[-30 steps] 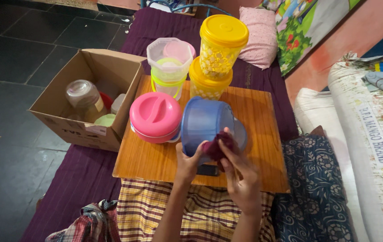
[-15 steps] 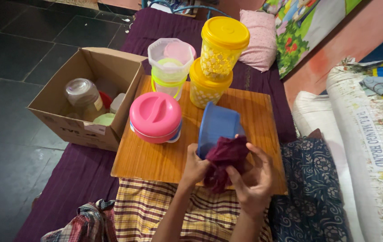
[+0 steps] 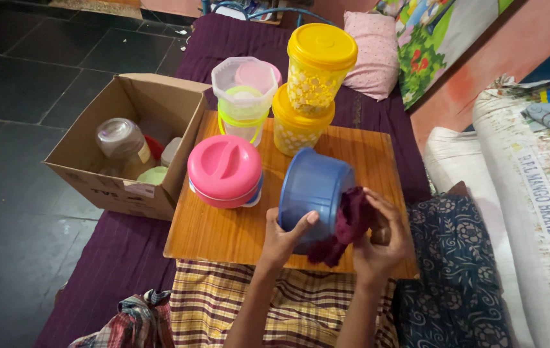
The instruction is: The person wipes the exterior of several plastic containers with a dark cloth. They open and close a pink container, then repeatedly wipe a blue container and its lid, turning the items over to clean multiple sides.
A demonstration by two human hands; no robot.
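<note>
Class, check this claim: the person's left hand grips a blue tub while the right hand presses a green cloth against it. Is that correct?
Not quite. The head view shows the cloth is dark maroon, not green. The left hand does grip the blue tub, and the right hand presses the cloth against it.

The scene is lit softly and rather dimly by warm indoor light, and only faint shadows are cast beneath the containers on the wooden board (image 3: 236, 232). The dark floor (image 3: 24, 77) is left murky (little detail can be read there), and no harsh glare is seen. Slight motion blur and mild wide-angle bending are noticed toward the edges.
</note>
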